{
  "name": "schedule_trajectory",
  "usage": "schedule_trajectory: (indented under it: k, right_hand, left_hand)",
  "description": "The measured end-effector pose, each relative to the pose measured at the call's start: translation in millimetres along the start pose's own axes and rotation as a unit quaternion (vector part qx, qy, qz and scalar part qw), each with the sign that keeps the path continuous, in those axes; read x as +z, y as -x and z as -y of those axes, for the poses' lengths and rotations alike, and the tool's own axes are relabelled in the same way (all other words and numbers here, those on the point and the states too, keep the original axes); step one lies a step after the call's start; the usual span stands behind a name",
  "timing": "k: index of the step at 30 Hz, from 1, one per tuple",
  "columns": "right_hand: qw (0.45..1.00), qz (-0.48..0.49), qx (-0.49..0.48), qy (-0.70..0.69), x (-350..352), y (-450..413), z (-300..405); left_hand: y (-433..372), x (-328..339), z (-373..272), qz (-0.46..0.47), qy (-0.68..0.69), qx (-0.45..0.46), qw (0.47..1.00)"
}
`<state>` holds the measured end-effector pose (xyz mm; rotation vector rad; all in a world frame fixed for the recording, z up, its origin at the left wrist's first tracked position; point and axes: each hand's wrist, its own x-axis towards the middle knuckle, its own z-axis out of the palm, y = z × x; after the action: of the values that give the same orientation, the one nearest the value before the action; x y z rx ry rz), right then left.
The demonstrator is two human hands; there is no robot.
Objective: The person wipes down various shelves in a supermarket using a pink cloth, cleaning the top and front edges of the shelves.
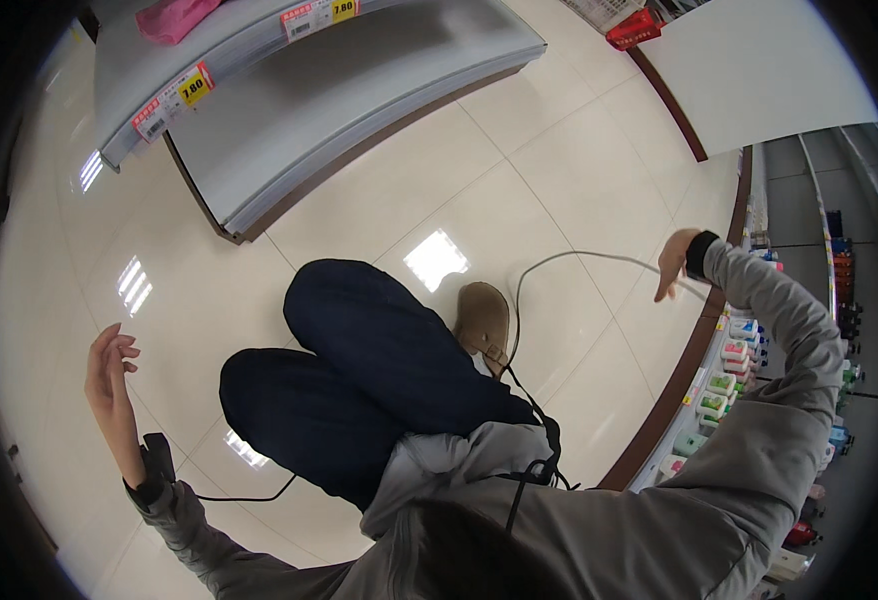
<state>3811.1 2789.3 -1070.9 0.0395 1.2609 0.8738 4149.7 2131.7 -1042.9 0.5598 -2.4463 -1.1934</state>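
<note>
My left hand (pixel 111 375) is raised over the tiled floor at the left, fingers loosely bent and apart, holding nothing. A black device (pixel 158 456) is strapped at that wrist. My right hand (pixel 677 259) is at the right, near the lower edge of a shelf unit, under a black wristband (pixel 701 255). A thin grey cable (pixel 575 253) runs up to that hand and reappears on its other side; whether the fingers grip it cannot be seen. My bent knees in dark trousers (pixel 379 352) fill the middle, with one brown shoe (pixel 482 316) beside them.
Ahead stands a grey metal shelf (pixel 349 97) with price tags (pixel 173 101) and a pink item (pixel 173 19). Shelves at the right hold several white bottles (pixel 720 382). A white panel (pixel 754 75) stands at the upper right, beside a red package (pixel 634 30). A black cable (pixel 248 499) trails from my left wrist.
</note>
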Motion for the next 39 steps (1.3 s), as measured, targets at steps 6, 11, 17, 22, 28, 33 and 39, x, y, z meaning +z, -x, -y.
schedule_trajectory:
  k: [6, 11, 17, 22, 28, 33, 39]
  right_hand:
    - [0.992, 0.039, -0.088, -0.080, 18.4, -4.6, -20.6]
    - [0.978, -0.051, -0.130, -0.157, 24.9, 5.6, -12.6]
    - [0.981, 0.073, -0.029, -0.180, 74.3, -27.0, 31.0]
    - [0.769, 0.260, -0.243, -0.532, 198.1, -193.0, 115.9]
    - [0.962, 0.046, -0.202, -0.178, 287.7, -399.6, 125.1]
    - [0.963, 0.039, -0.192, -0.182, 310.6, -372.6, 179.6]
    - [0.709, 0.168, -0.355, -0.586, 335.3, -276.2, 315.4]
  left_hand:
    - [-5.3, 18.4, -0.9, 0.025, 0.055, 0.025, 0.998]
    - [-2.9, 12.5, -12.4, 0.021, 0.046, 0.023, 0.998]
    - [10.1, 8.0, -11.3, 0.028, 0.070, 0.028, 0.997]
    - [14.2, 13.0, -6.7, 0.028, 0.076, 0.040, 0.996]
    - [7.2, 32.3, 7.0, 0.053, 0.111, 0.047, 0.991]
    - [9.7, 30.8, 1.8, 0.068, 0.049, 0.037, 0.996]
    - [-1.6, 50.6, 15.9, 0.087, 0.049, 0.020, 0.995]
